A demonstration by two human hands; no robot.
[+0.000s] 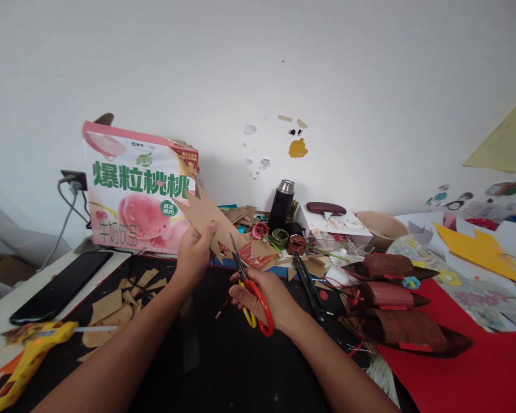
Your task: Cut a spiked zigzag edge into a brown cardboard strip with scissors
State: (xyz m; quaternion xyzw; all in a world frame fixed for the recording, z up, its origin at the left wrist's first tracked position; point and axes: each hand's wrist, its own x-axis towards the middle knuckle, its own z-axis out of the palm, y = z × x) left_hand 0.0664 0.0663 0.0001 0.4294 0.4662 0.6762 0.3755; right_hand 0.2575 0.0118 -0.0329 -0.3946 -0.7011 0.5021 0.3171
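My left hand (196, 248) pinches a piece of brown cardboard (206, 217) between thumb and fingers, lifted above the black work mat (236, 367). Its far end is cut into pointed spikes. In my right hand (262, 298) is a pair of scissors (264, 312) with one red and one yellow handle loop. The dark blades point up and away, close to the right edge of the cardboard; whether they touch it I cannot tell. Cardboard scraps (112, 304) lie on the mat to the left of my left forearm.
A pink drink carton (140, 189) stands against the wall. At left are a yellow glue gun (34, 350) and a black phone (60, 287). Behind my hands stand a thermos (281, 205) and paint jars (279, 238). Brown model boats (406, 331) sit on red paper (468, 367) at right.
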